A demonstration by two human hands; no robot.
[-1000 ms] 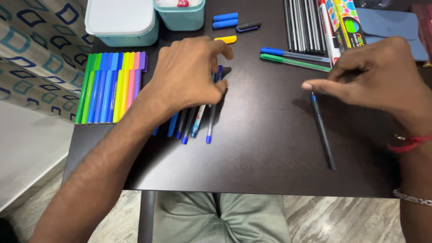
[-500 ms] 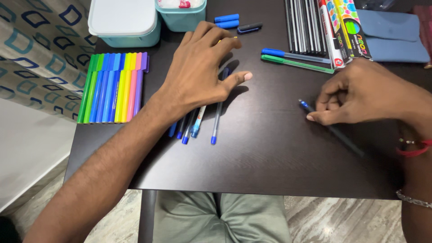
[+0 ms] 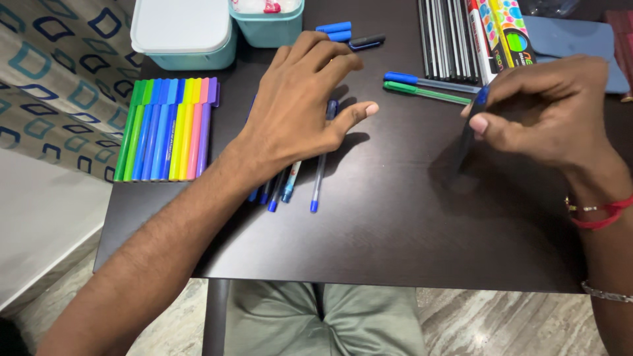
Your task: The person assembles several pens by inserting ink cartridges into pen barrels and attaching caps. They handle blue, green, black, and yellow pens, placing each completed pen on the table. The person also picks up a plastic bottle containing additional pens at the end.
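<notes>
- Right hand (image 3: 547, 115) has lifted the dark pen (image 3: 469, 135) off the table (image 3: 395, 244), fingers pinched round it (tip raised now).
- Left hand (image 3: 300, 109) stays spread flat over the blue pens (image 3: 290, 188).

We noted two long, narrow cardboard packs at the far right edge of the desk (image 3: 395, 250), lying side by side. The white and red pack (image 3: 480, 39) lay just left of the yellow pack with multicoloured dots and a green circle (image 3: 511, 29). Both ran off the far edge. We observed no signs or screens.
</notes>
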